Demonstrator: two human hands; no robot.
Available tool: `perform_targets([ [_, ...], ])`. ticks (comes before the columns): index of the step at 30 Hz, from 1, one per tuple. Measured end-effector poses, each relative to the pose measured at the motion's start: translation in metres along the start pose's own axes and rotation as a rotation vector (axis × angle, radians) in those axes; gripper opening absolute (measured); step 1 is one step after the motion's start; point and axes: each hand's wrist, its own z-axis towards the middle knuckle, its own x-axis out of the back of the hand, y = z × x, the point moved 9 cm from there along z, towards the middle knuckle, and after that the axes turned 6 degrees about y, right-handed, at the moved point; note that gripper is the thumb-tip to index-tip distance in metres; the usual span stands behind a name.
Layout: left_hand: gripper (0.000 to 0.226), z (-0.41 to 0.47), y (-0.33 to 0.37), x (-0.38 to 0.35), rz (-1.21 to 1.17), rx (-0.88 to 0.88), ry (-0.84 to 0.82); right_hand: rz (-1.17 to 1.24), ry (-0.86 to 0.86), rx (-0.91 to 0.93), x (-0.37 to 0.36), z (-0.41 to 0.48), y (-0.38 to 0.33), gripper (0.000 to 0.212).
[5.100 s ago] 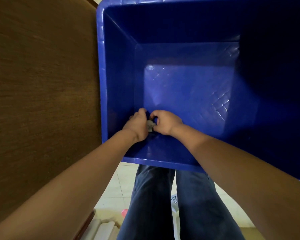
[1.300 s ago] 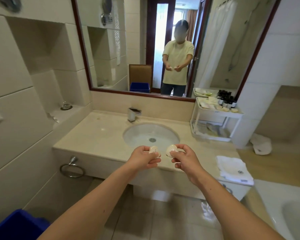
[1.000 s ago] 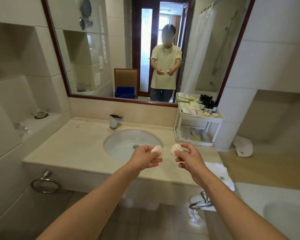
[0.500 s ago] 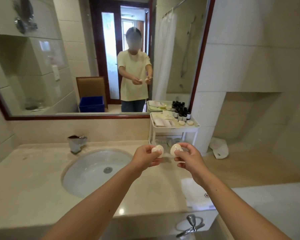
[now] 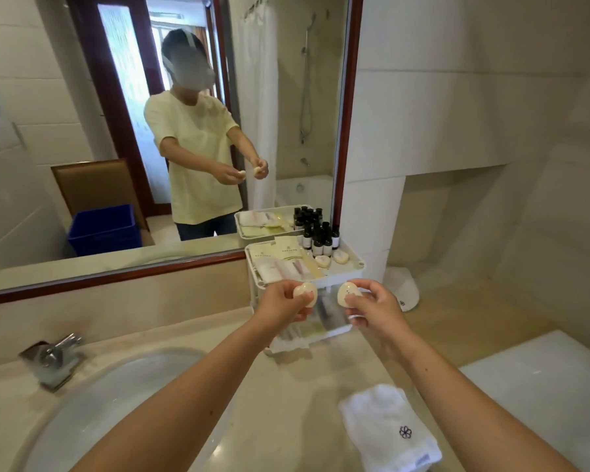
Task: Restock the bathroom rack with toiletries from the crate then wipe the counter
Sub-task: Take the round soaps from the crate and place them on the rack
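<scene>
beside the mirror, the rack (image 5: 358, 265) waits; left hand (image 5: 283, 303) and right hand (image 5: 377, 310) each pinch a soap (image 5: 305, 294), held level to set beside the soaps already there.

The rack's top tray (image 5: 361, 265) is crowded: bottles (image 5: 321, 238) at back, sachets (image 5: 280, 264) left, 2 soaps (image 5: 323, 261) between; bare patch front right.

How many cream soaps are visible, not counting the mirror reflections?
4: one soap in the left hand, one in the right hand, two on the rack beside the bottles. More may be hidden below.
</scene>
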Motion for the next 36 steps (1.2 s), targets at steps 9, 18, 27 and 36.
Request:
perform_targets([
  [9, 0.027, 0.102, 0.01, -0.037, 0.171, -0.084, 0.092, -0.117, -0.046, -0.007, 0.011, 0.117, -0.012, 0.024],
  [18, 0.024, 0.185, -0.003, -0.07, 0.514, -0.062, 0.173, -0.421, -0.199, 0.043, 0.012, 0.234, 0.003, 0.021],
  [27, 0.021, 0.212, -0.027, -0.09, 0.857, -0.031, 0.086, -0.889, -0.449, 0.12, -0.016, 0.283, 0.038, 0.019],
  [36, 0.022, 0.218, -0.024, -0.098, 1.037, -0.063, 0.054, -1.085, -0.546, 0.179, -0.027, 0.292, 0.038, 0.019],
])
